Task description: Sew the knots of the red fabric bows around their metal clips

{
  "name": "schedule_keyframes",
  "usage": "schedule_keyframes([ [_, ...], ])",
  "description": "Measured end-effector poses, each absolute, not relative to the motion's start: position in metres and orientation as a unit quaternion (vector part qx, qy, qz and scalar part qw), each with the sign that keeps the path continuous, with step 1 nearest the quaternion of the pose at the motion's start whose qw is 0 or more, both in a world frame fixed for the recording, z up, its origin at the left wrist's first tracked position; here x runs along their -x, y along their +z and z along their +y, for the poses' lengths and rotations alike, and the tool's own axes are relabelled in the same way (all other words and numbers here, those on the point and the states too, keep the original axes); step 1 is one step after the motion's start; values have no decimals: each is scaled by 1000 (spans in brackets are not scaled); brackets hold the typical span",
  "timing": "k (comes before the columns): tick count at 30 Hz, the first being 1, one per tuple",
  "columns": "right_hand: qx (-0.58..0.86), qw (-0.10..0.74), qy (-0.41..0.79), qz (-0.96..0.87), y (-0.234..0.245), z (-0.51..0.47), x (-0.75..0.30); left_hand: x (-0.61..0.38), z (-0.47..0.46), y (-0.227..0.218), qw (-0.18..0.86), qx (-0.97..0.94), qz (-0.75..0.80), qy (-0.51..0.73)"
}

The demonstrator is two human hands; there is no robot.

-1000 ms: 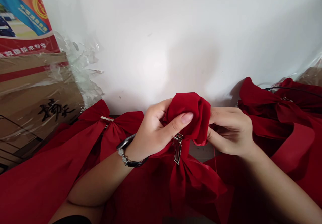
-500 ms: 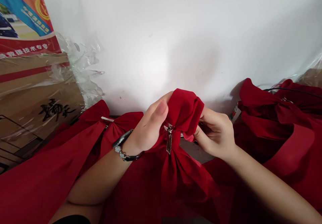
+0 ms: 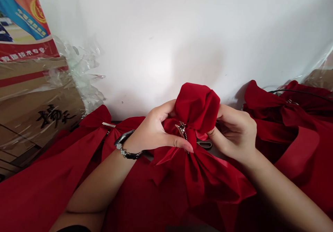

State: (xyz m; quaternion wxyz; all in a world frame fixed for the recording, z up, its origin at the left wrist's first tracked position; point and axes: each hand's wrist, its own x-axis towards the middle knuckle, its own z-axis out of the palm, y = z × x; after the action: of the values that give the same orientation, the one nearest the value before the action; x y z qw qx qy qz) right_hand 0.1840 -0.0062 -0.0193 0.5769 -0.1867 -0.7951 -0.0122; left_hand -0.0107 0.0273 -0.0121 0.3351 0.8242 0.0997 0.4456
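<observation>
A gathered red cloth bow rises in a rounded puff between my hands, with its tails spreading toward me. My left hand grips the bow's left side, its thumb lying across the pleats just below a metal clip. The clip is tilted and partly tucked into the gathered knot. My right hand holds the bow's right side, with its fingers curled in behind the cloth. A beaded bracelet with a black band circles my left wrist.
More red bows lie to the right, with a black cable across them, and another red bow lies to the left. A plastic-wrapped cardboard box with a printed banner stands at left, against a white wall.
The bow's puff now stands taller and rounder. The clip has swung from hanging upright to tilting into the knot. My hands have moved apart, and the left thumb has dropped below the clip.
</observation>
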Motion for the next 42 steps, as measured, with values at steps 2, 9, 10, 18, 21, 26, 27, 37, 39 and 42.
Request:
schedule_keyframes([
  [2,195,586,-11,-787,-19,-6,-187,7,29,-16,346,-808,99,466],
  [9,187,561,-36,-806,-16,-1,-187,6,25,-16,305,-818,110,475],
  [10,177,556,-33,-812,-16,1,-187,7,23,-15,293,-823,122,471],
  [18,135,579,44,-803,-28,18,-188,13,25,-9,277,-856,146,412],
  [21,145,593,76,-788,-32,21,-186,14,26,-11,242,-863,168,411],
  [26,120,615,105,-772,-35,21,-183,13,21,-10,191,-874,186,407],
  [27,115,617,103,-772,-34,20,-182,12,20,-10,184,-874,183,410],
  [37,209,585,-15,-784,-18,-9,-183,7,10,-8,123,-868,167,451],
  [39,208,577,-15,-789,-16,-13,-184,7,10,-9,121,-871,160,449],
  [42,205,571,-25,-795,-13,-16,-183,9,10,-10,116,-876,153,443],
])
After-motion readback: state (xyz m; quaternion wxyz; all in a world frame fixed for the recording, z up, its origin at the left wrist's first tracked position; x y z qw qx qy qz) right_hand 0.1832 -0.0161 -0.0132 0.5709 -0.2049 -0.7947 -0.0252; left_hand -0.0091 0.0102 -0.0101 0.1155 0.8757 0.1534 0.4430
